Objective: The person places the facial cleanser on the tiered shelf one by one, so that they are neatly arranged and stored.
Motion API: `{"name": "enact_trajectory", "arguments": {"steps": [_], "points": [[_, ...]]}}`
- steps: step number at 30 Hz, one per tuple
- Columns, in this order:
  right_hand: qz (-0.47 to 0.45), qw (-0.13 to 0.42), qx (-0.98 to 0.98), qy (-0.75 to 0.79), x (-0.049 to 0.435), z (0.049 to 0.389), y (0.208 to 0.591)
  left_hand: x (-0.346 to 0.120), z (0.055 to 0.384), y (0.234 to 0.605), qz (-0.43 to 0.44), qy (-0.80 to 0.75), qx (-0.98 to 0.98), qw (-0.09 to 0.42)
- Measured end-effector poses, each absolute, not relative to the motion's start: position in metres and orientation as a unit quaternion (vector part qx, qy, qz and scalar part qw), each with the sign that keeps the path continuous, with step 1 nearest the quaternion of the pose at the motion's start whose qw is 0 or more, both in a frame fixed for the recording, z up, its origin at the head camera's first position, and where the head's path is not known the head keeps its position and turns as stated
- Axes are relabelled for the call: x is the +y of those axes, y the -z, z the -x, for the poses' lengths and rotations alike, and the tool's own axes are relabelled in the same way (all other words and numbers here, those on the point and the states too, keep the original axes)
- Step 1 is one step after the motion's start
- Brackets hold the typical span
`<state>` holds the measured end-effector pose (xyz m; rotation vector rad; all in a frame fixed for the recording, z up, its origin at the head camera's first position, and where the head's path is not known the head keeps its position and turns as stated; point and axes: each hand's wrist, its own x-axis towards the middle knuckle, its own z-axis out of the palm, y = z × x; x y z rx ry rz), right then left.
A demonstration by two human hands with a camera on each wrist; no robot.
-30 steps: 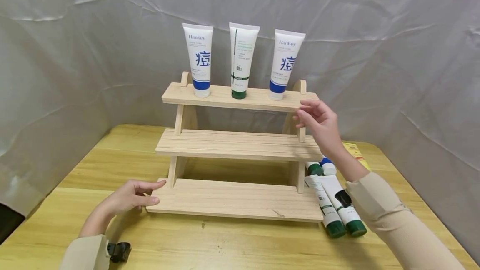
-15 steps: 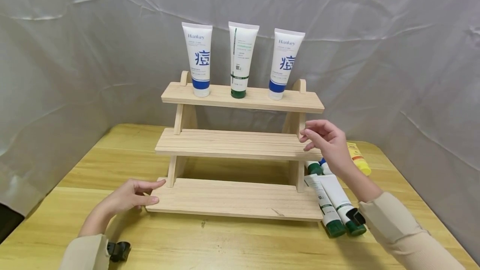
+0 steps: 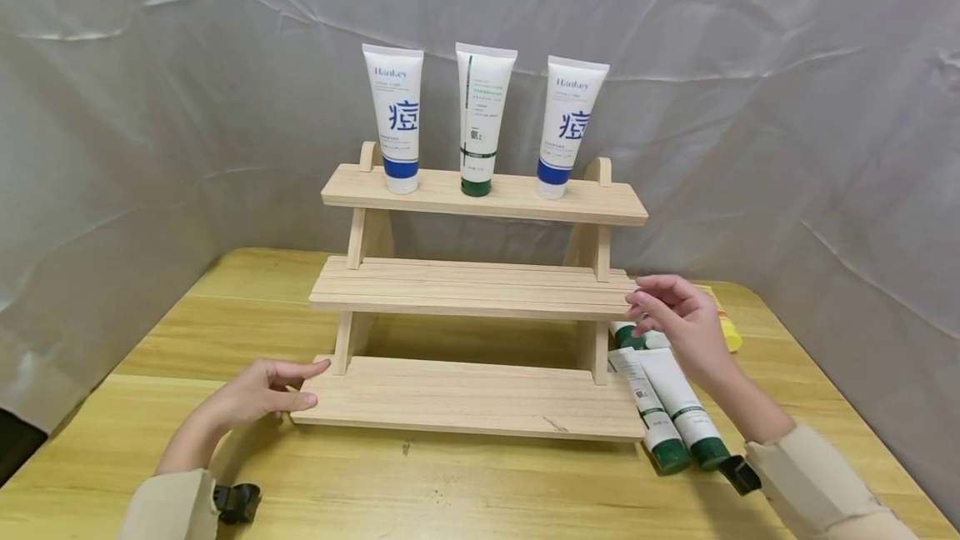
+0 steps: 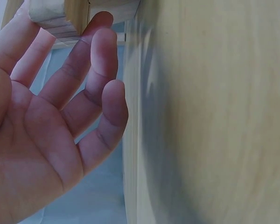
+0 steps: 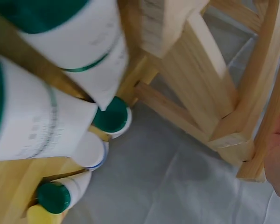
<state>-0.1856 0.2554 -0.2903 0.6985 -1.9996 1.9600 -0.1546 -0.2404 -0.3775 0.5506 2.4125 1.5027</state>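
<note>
A three-tier wooden display stand faces me on the table. My left hand grips the left end of its bottom shelf between thumb and index finger. In the left wrist view the board's end lies between the digits, the other fingers loosely bent below. Beside the right end of the middle shelf is my right hand, fingers loosely curled, holding nothing. On the top shelf stand two white-and-blue tubes with a white-and-green tube between them, all cap down.
Two white tubes with green caps lie right of the stand. Behind them are more tubes, partly hidden by my right hand, including a yellow tube. Grey cloth hangs behind and beside the wooden table.
My right hand has moved down and to the right, from the top shelf's right end to the middle shelf's. The left hand stays on the bottom shelf.
</note>
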Motion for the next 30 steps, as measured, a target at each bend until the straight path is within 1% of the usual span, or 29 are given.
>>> {"name": "enact_trajectory", "arguments": {"steps": [2, 5, 6, 7, 8, 9, 10, 11, 12, 13, 14, 15, 18, 19, 22, 27, 30], "points": [[-0.235, 0.126, -0.691, -0.671, 0.265, 0.187, 0.299, -0.240, 0.155, 0.377, -0.188, -0.516, 0.827, 0.123], [-0.263, 0.126, -0.690, -0.663, 0.308, 0.217, 0.344, -0.240, 0.155, 0.377, -0.186, -0.515, 0.827, 0.125], [-0.266, 0.123, -0.684, -0.668, 0.312, 0.216, 0.348, -0.240, 0.155, 0.377, -0.186, -0.515, 0.827, 0.125], [-0.273, 0.119, -0.682, -0.668, 0.329, 0.227, 0.365, -0.240, 0.155, 0.377, -0.184, -0.515, 0.828, 0.125], [-0.290, 0.109, -0.665, -0.680, 0.333, 0.226, 0.368, -0.240, 0.155, 0.377, -0.184, -0.514, 0.828, 0.126], [-0.294, 0.108, -0.665, -0.677, 0.344, 0.231, 0.378, -0.240, 0.155, 0.377, -0.183, -0.514, 0.829, 0.126], [-0.278, 0.110, -0.673, -0.676, 0.350, 0.232, 0.384, -0.240, 0.156, 0.377, -0.183, -0.514, 0.829, 0.126], [-0.270, 0.110, -0.677, -0.676, 0.354, 0.230, 0.385, -0.240, 0.156, 0.376, -0.183, -0.514, 0.828, 0.126], [-0.268, 0.103, -0.670, -0.685, 0.348, 0.220, 0.376, -0.240, 0.156, 0.376, -0.184, -0.514, 0.828, 0.126], [-0.259, 0.108, -0.683, -0.674, 0.361, 0.228, 0.390, -0.240, 0.155, 0.376, -0.186, -0.515, 0.828, 0.126], [-0.255, 0.110, -0.685, -0.674, 0.363, 0.225, 0.390, -0.240, 0.155, 0.376, -0.188, -0.516, 0.826, 0.126], [-0.243, 0.116, -0.701, -0.661, 0.376, 0.234, 0.403, -0.240, 0.155, 0.376, -0.188, -0.517, 0.826, 0.126], [-0.229, 0.109, -0.698, -0.670, 0.382, 0.227, 0.405, -0.241, 0.154, 0.377, -0.190, -0.518, 0.825, 0.127], [-0.217, 0.115, -0.715, -0.655, 0.391, 0.232, 0.415, -0.241, 0.154, 0.376, -0.189, -0.518, 0.824, 0.126], [-0.196, 0.111, -0.736, -0.638, 0.398, 0.225, 0.417, -0.240, 0.153, 0.376, -0.187, -0.517, 0.826, 0.127], [-0.135, 0.112, -0.794, -0.582, 0.409, 0.216, 0.425, -0.240, 0.153, 0.376, -0.187, -0.511, 0.830, 0.124], [-0.122, 0.106, -0.812, -0.561, 0.410, 0.207, 0.422, -0.239, 0.153, 0.376, -0.185, -0.511, 0.831, 0.122]]}}
